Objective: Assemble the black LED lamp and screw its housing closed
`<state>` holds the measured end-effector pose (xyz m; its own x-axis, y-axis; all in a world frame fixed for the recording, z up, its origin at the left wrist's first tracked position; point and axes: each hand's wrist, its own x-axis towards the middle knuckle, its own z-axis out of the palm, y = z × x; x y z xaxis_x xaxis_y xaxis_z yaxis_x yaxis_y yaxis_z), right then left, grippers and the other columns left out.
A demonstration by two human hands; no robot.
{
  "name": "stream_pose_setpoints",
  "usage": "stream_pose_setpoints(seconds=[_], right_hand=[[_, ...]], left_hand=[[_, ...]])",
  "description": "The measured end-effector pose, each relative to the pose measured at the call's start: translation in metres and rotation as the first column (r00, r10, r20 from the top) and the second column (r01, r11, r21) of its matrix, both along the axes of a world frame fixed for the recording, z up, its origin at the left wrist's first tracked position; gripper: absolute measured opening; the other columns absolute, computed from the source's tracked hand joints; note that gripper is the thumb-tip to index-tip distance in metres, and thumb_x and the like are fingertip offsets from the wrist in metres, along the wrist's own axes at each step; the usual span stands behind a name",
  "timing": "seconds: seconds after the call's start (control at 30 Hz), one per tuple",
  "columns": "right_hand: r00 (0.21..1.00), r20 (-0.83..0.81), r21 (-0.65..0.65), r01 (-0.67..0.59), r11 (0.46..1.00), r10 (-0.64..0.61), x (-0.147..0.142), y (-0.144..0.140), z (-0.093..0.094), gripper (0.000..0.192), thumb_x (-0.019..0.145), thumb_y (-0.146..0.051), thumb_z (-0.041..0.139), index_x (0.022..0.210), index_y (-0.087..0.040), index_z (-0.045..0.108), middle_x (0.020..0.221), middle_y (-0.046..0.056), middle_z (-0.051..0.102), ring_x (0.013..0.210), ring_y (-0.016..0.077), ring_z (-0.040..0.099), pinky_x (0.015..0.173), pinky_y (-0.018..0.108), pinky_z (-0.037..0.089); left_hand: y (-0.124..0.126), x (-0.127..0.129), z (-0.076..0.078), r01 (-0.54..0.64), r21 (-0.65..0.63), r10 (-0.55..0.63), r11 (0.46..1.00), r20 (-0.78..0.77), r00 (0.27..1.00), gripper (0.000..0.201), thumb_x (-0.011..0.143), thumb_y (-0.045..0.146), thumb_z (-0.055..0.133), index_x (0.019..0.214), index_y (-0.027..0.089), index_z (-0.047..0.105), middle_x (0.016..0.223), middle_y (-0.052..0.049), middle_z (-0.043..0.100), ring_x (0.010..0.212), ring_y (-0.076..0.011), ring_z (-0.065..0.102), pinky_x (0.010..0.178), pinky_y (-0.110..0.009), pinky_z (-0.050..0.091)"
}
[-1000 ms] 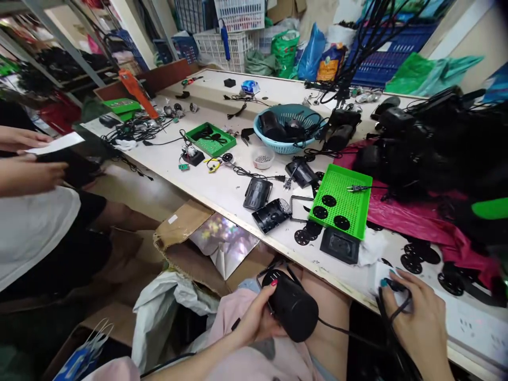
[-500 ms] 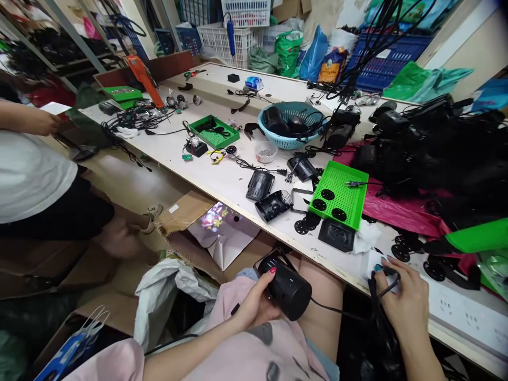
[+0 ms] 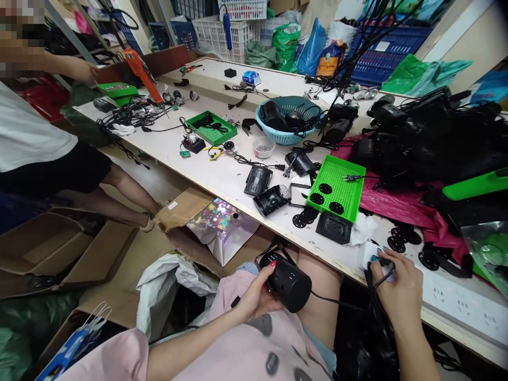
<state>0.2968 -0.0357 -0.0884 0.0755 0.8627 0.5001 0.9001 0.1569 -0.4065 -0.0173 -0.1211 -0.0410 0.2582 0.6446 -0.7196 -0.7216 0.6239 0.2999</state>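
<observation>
My left hand [image 3: 265,293] is wrapped round a black cylindrical projector lamp [image 3: 291,286] over my lap. Small lights glow on its side, and its front faces a white sheet [image 3: 214,238] in an open cardboard box. Coloured light spots [image 3: 222,214] show on that sheet. From the lamp's rear a black cord [image 3: 337,301] runs toward my right hand [image 3: 399,286]. That hand is closed on the cord's plug end at the white power strip [image 3: 448,301] along the table edge; my fingers hide the plug itself.
Black housing parts [image 3: 257,180] lie on the table [image 3: 222,174], beside a green tray [image 3: 341,182] with black discs. Farther back are a blue basket [image 3: 288,136], a cup of screws [image 3: 263,148] and an orange electric screwdriver [image 3: 143,74]. Another person [image 3: 35,127] stands at left.
The coloured spots on the white sheet have spread wider and changed pattern. At left, the other person has shifted, with an arm now reaching toward the table. My hands keep about the same place.
</observation>
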Motion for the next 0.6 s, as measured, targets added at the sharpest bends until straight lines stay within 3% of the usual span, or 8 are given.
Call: stream_pose_setpoints(seconds=[0.1,0.3,0.6], right_hand=[[1.0,0.002,0.0,0.003,1.0,-0.003,0.0,0.001,-0.001,0.041,0.09,-0.048,0.05,0.103,-0.015,0.07,0.115,0.017,0.067,0.109,0.0351,0.06,0.099,0.052,0.043],[0.999,-0.029,0.0,0.042,0.999,-0.042,0.001,0.001,-0.004,0.042,0.087,-0.05,0.051,0.1,-0.015,0.071,0.115,0.017,0.067,0.11,0.0353,0.06,0.1,0.052,0.043],[0.999,-0.027,0.003,0.042,0.999,-0.042,-0.003,0.001,0.0,0.042,0.088,-0.048,0.05,0.102,-0.014,0.071,0.114,0.017,0.067,0.109,0.0352,0.061,0.1,0.052,0.043]], left_hand=[[0.001,0.003,-0.002,-0.013,-0.014,0.012,1.0,-0.077,0.997,0.042,0.095,0.042,0.045,0.099,0.011,0.073,0.082,0.002,0.076,0.11,-0.0312,0.067,0.092,-0.048,0.05],[0.004,-0.005,0.0,0.106,-0.035,-0.106,0.994,0.002,0.994,0.036,0.1,0.038,0.044,0.093,0.016,0.072,0.091,-0.008,0.077,0.11,-0.0281,0.069,0.091,-0.04,0.054],[0.003,-0.006,0.004,0.101,0.005,-0.101,0.995,0.018,0.995,0.036,0.101,0.039,0.046,0.087,0.018,0.072,0.087,-0.006,0.077,0.116,-0.0299,0.065,0.097,-0.042,0.051]])
